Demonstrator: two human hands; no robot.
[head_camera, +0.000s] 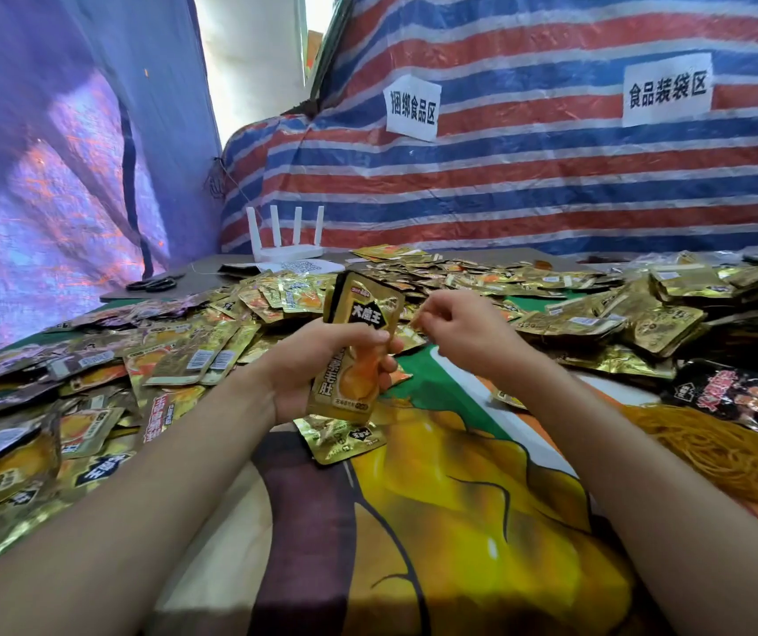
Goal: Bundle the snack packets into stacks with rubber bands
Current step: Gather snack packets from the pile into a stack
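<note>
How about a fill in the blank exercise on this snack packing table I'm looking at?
The left hand grips packets coloured ____.
The white router has ____ antennas.
The scissors lie to the router's ____.
The rubber band pile sits on the scene's ____ side.
Missing words: gold, four, left, right.

On the bench (230, 521), a printed cover (450, 387) in green, orange and yellow. Across the left and far side, loose gold snack packets (175, 360) in overlapping heaps; near the middle, one single packet (340, 438). At right, piled gold stacks (661, 314), black-and-red packets (744, 397), a heap of orange rubber bands (725, 456). Far left, scissors (152, 283) beside a white router (285, 250).
</note>
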